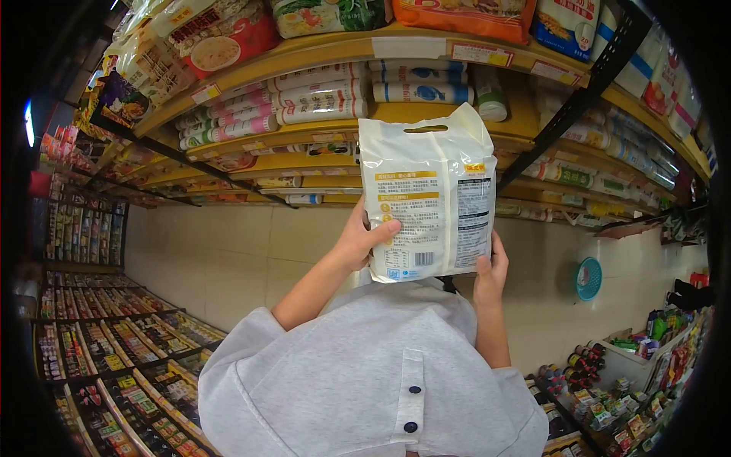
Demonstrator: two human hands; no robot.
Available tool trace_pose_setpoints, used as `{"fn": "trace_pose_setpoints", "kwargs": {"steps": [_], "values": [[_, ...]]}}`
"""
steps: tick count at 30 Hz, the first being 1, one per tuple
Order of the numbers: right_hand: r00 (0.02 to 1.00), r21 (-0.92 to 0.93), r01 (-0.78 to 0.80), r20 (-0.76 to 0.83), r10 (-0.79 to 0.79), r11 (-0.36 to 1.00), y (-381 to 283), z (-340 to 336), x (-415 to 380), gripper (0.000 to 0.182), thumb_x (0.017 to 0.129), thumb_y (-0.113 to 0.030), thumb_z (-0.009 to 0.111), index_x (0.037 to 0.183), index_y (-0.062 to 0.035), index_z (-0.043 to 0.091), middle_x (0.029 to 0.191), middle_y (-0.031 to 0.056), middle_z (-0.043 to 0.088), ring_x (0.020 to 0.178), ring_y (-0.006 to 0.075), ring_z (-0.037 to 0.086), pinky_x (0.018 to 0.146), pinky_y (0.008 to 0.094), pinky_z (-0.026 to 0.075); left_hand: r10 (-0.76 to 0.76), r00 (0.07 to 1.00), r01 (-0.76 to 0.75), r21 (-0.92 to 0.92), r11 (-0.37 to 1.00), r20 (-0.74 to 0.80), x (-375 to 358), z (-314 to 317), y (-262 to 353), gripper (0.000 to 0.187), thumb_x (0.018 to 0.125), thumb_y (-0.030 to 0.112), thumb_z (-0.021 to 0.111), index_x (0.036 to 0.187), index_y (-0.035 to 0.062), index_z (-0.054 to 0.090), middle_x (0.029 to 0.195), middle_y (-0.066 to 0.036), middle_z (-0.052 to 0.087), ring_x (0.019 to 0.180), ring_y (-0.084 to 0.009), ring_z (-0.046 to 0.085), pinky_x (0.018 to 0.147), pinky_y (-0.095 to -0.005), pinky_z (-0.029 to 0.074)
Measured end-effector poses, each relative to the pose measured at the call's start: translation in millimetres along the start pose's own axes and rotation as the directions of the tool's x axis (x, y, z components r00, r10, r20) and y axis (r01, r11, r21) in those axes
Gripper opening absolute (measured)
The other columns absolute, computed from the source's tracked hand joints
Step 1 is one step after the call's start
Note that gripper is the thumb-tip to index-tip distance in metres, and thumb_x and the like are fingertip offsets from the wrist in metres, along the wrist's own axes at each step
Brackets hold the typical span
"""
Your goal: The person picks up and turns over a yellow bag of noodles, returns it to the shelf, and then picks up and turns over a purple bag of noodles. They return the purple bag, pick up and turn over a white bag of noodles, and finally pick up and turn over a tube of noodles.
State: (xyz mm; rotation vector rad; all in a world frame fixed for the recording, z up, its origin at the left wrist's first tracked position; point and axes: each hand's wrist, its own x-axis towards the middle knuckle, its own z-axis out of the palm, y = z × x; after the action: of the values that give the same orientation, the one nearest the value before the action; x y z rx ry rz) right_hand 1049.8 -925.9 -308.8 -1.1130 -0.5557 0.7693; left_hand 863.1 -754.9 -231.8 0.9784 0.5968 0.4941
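Between my two hands I hold up a white plastic food bag (415, 198) with a cut-out handle at its top. Its printed back faces me, with yellow headings, a dark text panel and a barcode near the bottom. My left hand (367, 238) grips the left edge, thumb lying across the front. On the lower right edge, my right hand (491, 268) is closed with the thumb in front. Most fingers of both hands are hidden behind the bag. What is inside the bag cannot be seen.
Ahead stands a yellow shelf (320, 57) with noodle packs on top and wrapped noodle rolls (320, 103) below. Racks of small packets (114, 350) line the left. A teal basket (588, 279) sits on the tiled floor (533, 251) at right, near more goods (609, 404).
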Motion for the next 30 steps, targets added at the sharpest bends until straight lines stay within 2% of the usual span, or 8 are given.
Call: {"fn": "trace_pose_setpoints", "kwargs": {"steps": [5, 9, 12, 14, 15, 17, 20, 30], "values": [[1.0, 0.138, -0.013, 0.015, 0.011, 0.99, -1.3, -9.0, -2.2, 0.101, 0.077, -0.055, 0.07, 0.139, 0.0107, 0.025, 0.137, 0.0159, 0.043, 0.126, 0.0231, 0.044, 0.105, 0.036, 0.035, 0.013, 1.0, -0.01, -0.101, 0.995, 0.025, 3.0, -1.7, -5.9, 0.066, 0.078, 0.023, 0.074, 0.129, 0.0021, 0.038, 0.119, -0.016, 0.057, 0.107, -0.0233, 0.059, 0.09, -0.0393, 0.05], [0.995, 0.322, 0.04, 0.077, -0.068, 0.946, -11.5, 2.8, 0.0, 0.107, 0.072, -0.054, 0.074, 0.141, 0.0093, 0.022, 0.141, 0.0177, 0.037, 0.129, 0.0256, 0.04, 0.108, 0.0399, 0.032, 0.027, 0.996, -0.007, -0.238, 0.971, 0.081, 1.1, 0.3, -6.8, 0.066, 0.078, 0.025, 0.073, 0.129, 0.0004, 0.039, 0.12, -0.016, 0.057, 0.107, -0.024, 0.06, 0.088, -0.0395, 0.052], [0.997, 0.466, -0.018, 0.074, -0.019, 0.885, -12.1, 11.5, -3.5, 0.108, 0.07, -0.056, 0.075, 0.144, 0.0009, 0.021, 0.144, 0.013, 0.034, 0.133, 0.0255, 0.035, 0.111, 0.0416, 0.028, 0.032, 0.995, 0.001, -0.317, 0.948, 0.098, 2.2, 3.3, -7.7, 0.067, 0.079, 0.026, 0.072, 0.131, -0.0002, 0.038, 0.121, -0.016, 0.057, 0.108, -0.0243, 0.06, 0.087, -0.0393, 0.053], [0.981, 0.571, -0.082, 0.19, -0.035, 0.817, -3.4, 16.4, -5.7, 0.097, 0.073, -0.057, 0.071, 0.145, -0.011, 0.024, 0.147, 0.0031, 0.034, 0.135, 0.0235, 0.03, 0.112, 0.0454, 0.025, 0.034, 0.995, 0.0, -0.325, 0.946, 0.098, 3.3, 5.2, -8.6, 0.068, 0.079, 0.026, 0.072, 0.131, -0.0002, 0.037, 0.121, -0.016, 0.056, 0.108, -0.0243, 0.06, 0.087, -0.0392, 0.054], [0.982, 0.572, -0.077, 0.184, -0.036, 0.817, 2.1, 19.1, -7.7, 0.097, 0.073, -0.057, 0.071, 0.145, -0.011, 0.024, 0.147, 0.0031, 0.034, 0.135, 0.0235, 0.03, 0.112, 0.0454, 0.025, 0.038, 0.996, -0.012, -0.299, 0.954, 0.083, 3.8, 6.6, -9.0, 0.068, 0.079, 0.026, 0.072, 0.132, 0.0003, 0.037, 0.122, -0.016, 0.056, 0.108, -0.0242, 0.06, 0.088, -0.0392, 0.053], [0.98, 0.63, -0.2, 0.111, 0.167, 0.751, 9.4, 25.5, -9.6, 0.098, 0.069, -0.058, 0.073, 0.145, -0.0157, 0.026, 0.147, 0.0008, 0.034, 0.135, 0.0225, 0.031, 0.111, 0.0452, 0.028, 0.042, 0.997, -0.021, -0.274, 0.962, 0.072, 5.4, 7.9, -10.6, 0.068, 0.08, 0.027, 0.072, 0.132, 0.0008, 0.036, 0.123, -0.015, 0.056, 0.109, -0.0241, 0.06, 0.088, -0.0392, 0.053], [0.977, 0.684, -0.214, 0.156, 0.147, 0.697, 3.5, 34.8, -10.4, 0.097, 0.068, -0.057, 0.074, 0.144, -0.017, 0.028, 0.146, 0.0004, 0.034, 0.134, 0.0223, 0.032, 0.11, 0.0456, 0.029, 0.051, 0.997, -0.032, -0.267, 0.963, 0.064, 6.0, 7.8, -13.6, 0.067, 0.079, 0.024, 0.073, 0.132, 0.0018, 0.037, 0.123, -0.014, 0.055, 0.11, -0.0236, 0.058, 0.09, -0.0388, 0.051], [0.961, 0.625, -0.273, 0.151, 0.23, 0.731, 11.0, 32.7, -17.7, 0.097, 0.067, -0.053, 0.078, 0.143, -0.0138, 0.03, 0.145, 0.0024, 0.036, 0.133, 0.0234, 0.033, 0.109, 0.046, 0.03, 0.069, 0.997, -0.063, -0.161, 0.985, 0.029, 6.0, 20.1, -15.5, 0.074, 0.077, 0.021, 0.076, 0.134, 0.0051, 0.031, 0.126, -0.013, 0.053, 0.114, -0.0231, 0.054, 0.096, -0.0392, 0.046]]}}
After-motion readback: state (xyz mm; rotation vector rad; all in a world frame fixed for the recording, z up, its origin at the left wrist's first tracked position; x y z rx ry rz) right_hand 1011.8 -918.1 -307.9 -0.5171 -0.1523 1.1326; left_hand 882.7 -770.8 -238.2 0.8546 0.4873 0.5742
